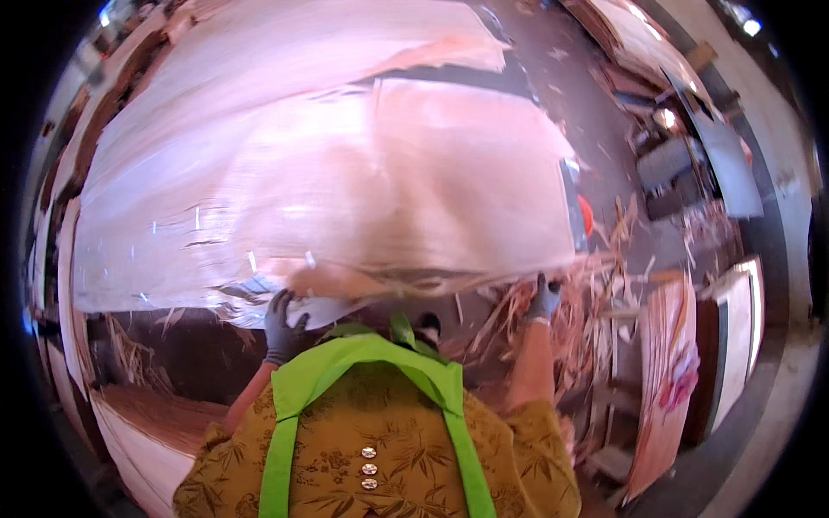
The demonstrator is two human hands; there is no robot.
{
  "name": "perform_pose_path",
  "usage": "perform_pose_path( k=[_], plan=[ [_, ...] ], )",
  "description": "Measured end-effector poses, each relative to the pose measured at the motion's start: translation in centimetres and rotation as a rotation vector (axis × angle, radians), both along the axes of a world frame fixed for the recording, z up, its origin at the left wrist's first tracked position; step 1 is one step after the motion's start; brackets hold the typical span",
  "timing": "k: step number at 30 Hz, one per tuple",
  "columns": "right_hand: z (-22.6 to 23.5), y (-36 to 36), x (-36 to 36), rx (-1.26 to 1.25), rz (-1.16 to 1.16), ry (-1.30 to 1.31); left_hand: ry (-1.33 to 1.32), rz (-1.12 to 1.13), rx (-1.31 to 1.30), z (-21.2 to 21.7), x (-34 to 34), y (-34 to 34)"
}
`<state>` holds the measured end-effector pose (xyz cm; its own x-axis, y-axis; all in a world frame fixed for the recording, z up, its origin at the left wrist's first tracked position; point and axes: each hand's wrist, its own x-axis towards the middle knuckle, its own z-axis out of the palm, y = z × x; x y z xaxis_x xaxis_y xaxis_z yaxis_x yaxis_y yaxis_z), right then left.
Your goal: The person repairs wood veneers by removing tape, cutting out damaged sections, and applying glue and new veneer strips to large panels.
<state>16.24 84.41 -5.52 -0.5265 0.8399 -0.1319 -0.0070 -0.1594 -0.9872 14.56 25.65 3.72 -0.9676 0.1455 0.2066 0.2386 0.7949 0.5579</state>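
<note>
A large, thin, pale pinkish wood veneer sheet (466,173) spreads in front of me, rippled and partly blurred, with a ragged near edge. At that edge, on the left, my left hand (282,328) in a grey glove has its thumb and fingers apart, close to some torn veneer. Gloved in grey too, my right hand (544,300) is at the sheet's near right edge, fingers drawn together on it; the fingertips are small and partly hidden. Beneath and beyond lie more veneer sheets (259,43), split in places on the left.
Veneer scraps (579,332) litter the floor at right. Leaning boards (730,345) and a veneer bundle (665,380) stand at the right. A machine (673,168) with a grey panel (730,164) is farther back. More stacked veneer (151,423) lies at lower left.
</note>
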Motion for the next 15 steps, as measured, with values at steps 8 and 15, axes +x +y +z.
perform_pose_path(
  k=[8, 15],
  plan=[
    [-1.0, 7.4, -2.3, -0.248, 0.11, -0.119, 0.17, -0.4, -0.425, 2.8, -9.2, 19.5],
    [2.3, 10.9, -0.6, -0.194, 0.327, -0.276, 0.233, -0.402, -0.502, 0.5, -11.6, 22.8]
  ],
)
